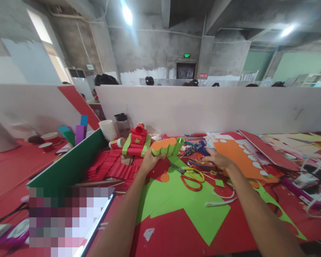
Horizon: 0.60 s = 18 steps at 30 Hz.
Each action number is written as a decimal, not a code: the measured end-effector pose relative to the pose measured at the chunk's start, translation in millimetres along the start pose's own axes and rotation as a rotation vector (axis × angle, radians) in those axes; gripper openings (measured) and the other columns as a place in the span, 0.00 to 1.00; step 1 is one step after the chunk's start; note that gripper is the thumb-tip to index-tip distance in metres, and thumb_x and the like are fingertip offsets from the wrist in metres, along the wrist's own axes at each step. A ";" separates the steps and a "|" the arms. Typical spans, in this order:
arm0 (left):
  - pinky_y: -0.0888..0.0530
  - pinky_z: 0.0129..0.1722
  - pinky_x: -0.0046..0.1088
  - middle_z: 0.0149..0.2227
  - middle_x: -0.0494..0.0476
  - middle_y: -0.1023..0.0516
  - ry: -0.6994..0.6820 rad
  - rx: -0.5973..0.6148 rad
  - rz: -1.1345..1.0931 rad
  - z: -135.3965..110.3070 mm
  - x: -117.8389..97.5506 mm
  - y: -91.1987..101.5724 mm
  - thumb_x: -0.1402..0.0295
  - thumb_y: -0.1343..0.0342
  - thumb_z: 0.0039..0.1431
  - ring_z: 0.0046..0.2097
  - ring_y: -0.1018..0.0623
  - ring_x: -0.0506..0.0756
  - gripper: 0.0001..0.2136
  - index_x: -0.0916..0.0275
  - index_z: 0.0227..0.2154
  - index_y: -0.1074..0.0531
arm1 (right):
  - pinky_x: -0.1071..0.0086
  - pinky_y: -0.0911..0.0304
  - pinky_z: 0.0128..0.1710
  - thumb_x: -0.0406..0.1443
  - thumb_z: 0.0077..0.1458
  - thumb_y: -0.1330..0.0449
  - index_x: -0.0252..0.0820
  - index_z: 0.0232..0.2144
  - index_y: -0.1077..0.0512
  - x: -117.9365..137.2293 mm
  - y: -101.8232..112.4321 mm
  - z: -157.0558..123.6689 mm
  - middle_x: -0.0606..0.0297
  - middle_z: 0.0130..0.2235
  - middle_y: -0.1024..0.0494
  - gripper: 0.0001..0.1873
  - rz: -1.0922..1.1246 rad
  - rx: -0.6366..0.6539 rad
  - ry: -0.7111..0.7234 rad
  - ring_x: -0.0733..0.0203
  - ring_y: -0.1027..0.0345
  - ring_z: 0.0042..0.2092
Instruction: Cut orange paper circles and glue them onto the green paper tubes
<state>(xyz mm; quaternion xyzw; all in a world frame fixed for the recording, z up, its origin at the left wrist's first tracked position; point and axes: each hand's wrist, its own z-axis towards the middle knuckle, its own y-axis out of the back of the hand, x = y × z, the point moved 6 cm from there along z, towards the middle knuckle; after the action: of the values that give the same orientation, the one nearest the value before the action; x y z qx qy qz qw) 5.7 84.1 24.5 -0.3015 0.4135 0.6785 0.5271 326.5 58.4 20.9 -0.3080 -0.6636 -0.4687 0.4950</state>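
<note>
My left hand (150, 159) is closed around the near end of a row of green paper tubes (168, 147), several of them capped with orange discs. In my right hand (215, 159) is a blue hot glue gun (199, 147), its nozzle end pointing left, a short way right of the tubes. Below and between my hands lie scissors (191, 178) with one yellow and one red handle. Under them spreads a cut sheet of green paper (176, 201), with a loose orange disc (165, 177) by its upper edge.
Folded red paper strips (109, 166) and a red-green paper model with a yellow star (137, 140) stand to the left, beside a green board (66, 160). An orange sheet (234, 157) lies right. A pixelated screen (96, 217) sits front left. A white partition (203, 110) closes the back.
</note>
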 end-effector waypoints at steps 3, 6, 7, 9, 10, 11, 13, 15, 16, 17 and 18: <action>0.23 0.50 0.40 0.45 0.63 0.18 0.002 -0.004 0.021 0.0 0.0 0.4 0.62 0.35 0.48 0.47 0.20 0.63 0.16 0.65 0.38 0.25 | 0.75 0.50 0.18 0.42 0.55 0.38 0.43 0.38 0.35 1.0 -10.8 3.8 0.77 0.17 0.36 0.13 -0.089 -0.002 -0.037 0.68 0.45 0.19; 0.23 0.50 0.40 0.45 0.63 0.18 0.014 0.000 0.051 -0.6 -2.8 0.4 0.62 0.36 0.48 0.47 0.20 0.63 0.16 0.66 0.38 0.25 | 0.75 0.44 0.18 0.46 0.56 0.39 0.44 0.40 0.36 0.3 -22.1 7.7 0.68 0.25 0.26 0.16 -0.124 0.063 -0.074 0.65 0.35 0.22; 0.23 0.50 0.39 0.46 0.63 0.18 0.016 0.003 0.056 -0.8 -4.0 0.3 0.62 0.36 0.48 0.47 0.20 0.63 0.16 0.66 0.38 0.25 | 0.74 0.40 0.20 0.47 0.56 0.39 0.44 0.41 0.35 0.4 -23.6 9.3 0.66 0.29 0.24 0.17 -0.165 0.074 -0.065 0.63 0.32 0.25; 0.23 0.50 0.39 0.47 0.64 0.19 0.015 -0.001 0.045 -0.9 -5.6 0.5 0.63 0.36 0.47 0.47 0.20 0.63 0.16 0.66 0.38 0.25 | 0.71 0.35 0.27 0.49 0.58 0.41 0.43 0.42 0.33 2.9 -23.3 12.5 0.63 0.34 0.23 0.17 -0.332 0.060 0.002 0.60 0.29 0.32; 0.23 0.50 0.39 0.48 0.64 0.19 0.013 -0.005 0.034 -0.9 -5.8 0.6 0.63 0.36 0.47 0.47 0.20 0.63 0.16 0.66 0.39 0.25 | 0.70 0.34 0.30 0.49 0.59 0.41 0.43 0.42 0.31 4.3 -23.0 13.9 0.62 0.36 0.22 0.17 -0.444 0.050 0.037 0.59 0.29 0.34; 0.23 0.51 0.39 0.47 0.64 0.19 0.010 -0.007 0.025 -0.8 -5.5 0.6 0.63 0.35 0.47 0.48 0.20 0.62 0.17 0.66 0.39 0.25 | 0.70 0.34 0.33 0.49 0.60 0.42 0.43 0.42 0.30 5.4 -23.6 15.1 0.62 0.37 0.22 0.17 -0.559 0.043 0.061 0.58 0.29 0.36; 0.24 0.52 0.41 0.46 0.63 0.18 0.007 -0.009 0.016 -0.6 -3.8 0.4 0.62 0.35 0.47 0.48 0.20 0.63 0.17 0.65 0.39 0.25 | 0.69 0.36 0.35 0.49 0.62 0.44 0.42 0.40 0.27 5.4 -28.1 17.4 0.60 0.37 0.21 0.17 -0.748 0.056 0.054 0.56 0.28 0.38; 0.24 0.52 0.42 0.45 0.63 0.18 0.008 -0.008 0.018 -0.4 -1.7 0.2 0.61 0.35 0.47 0.48 0.20 0.63 0.17 0.65 0.39 0.25 | 0.69 0.39 0.34 0.49 0.63 0.45 0.41 0.39 0.26 5.4 -36.3 19.5 0.57 0.37 0.20 0.18 -0.893 0.082 0.017 0.54 0.28 0.37; 0.24 0.52 0.43 0.45 0.63 0.18 0.008 -0.009 0.019 -0.3 -1.1 0.2 0.60 0.35 0.47 0.49 0.21 0.64 0.18 0.65 0.39 0.25 | 0.69 0.40 0.33 0.49 0.63 0.45 0.41 0.39 0.26 6.7 -40.7 20.3 0.56 0.38 0.20 0.19 -0.959 0.083 0.010 0.53 0.27 0.37; 0.25 0.53 0.43 0.46 0.63 0.18 0.004 -0.013 0.018 -0.3 -1.1 0.4 0.60 0.35 0.47 0.49 0.21 0.64 0.18 0.64 0.39 0.25 | 0.69 0.41 0.32 0.49 0.62 0.45 0.40 0.39 0.26 8.6 -44.7 21.0 0.54 0.38 0.20 0.19 -1.022 0.076 0.010 0.52 0.27 0.37; 0.25 0.53 0.43 0.46 0.63 0.18 -0.002 -0.016 0.017 -0.3 -1.6 0.5 0.60 0.34 0.47 0.49 0.21 0.64 0.19 0.64 0.40 0.25 | 0.69 0.42 0.32 0.50 0.61 0.44 0.40 0.39 0.26 10.8 -47.9 21.3 0.54 0.38 0.20 0.20 -1.074 0.063 0.012 0.51 0.27 0.37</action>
<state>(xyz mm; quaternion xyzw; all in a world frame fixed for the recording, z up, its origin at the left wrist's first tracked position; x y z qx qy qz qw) 5.6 83.0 25.8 -0.3015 0.4102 0.6865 0.5193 273.4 59.8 14.5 0.0924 -0.7385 -0.6377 0.1986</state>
